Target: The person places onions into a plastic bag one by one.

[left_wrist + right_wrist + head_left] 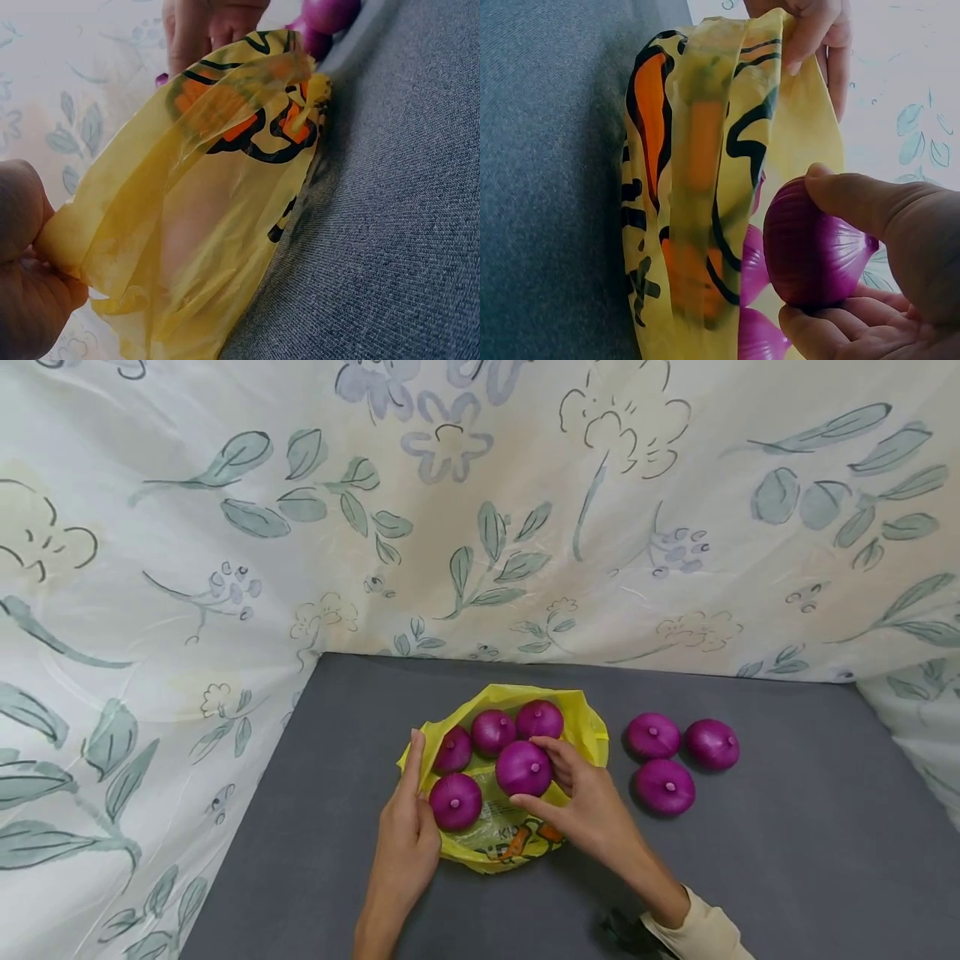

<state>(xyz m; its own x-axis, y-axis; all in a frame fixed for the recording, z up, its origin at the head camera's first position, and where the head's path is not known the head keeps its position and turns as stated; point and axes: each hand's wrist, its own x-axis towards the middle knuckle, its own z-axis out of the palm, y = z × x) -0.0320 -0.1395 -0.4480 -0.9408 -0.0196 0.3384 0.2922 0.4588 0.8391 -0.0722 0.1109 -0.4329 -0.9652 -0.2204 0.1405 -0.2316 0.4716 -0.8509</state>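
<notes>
A yellow plastic bag (487, 827) with orange and black print lies open on the dark table, several purple onions (455, 802) inside. My left hand (408, 835) pinches the bag's left rim; in the left wrist view its thumb and fingers (45, 255) grip the thin plastic. Over the bag's opening, my right hand (592, 802) holds one purple onion (817, 247) between thumb and fingers. Its underside is hidden in the head view. Three more onions (664, 787) sit close together on the table to the right of the bag.
The dark grey table (787, 827) extends on both sides of the bag. A floral cloth (480, 527) hangs behind it and along the left side. A dark strap (633, 935) and a cream sleeve (701, 931) show at my right wrist.
</notes>
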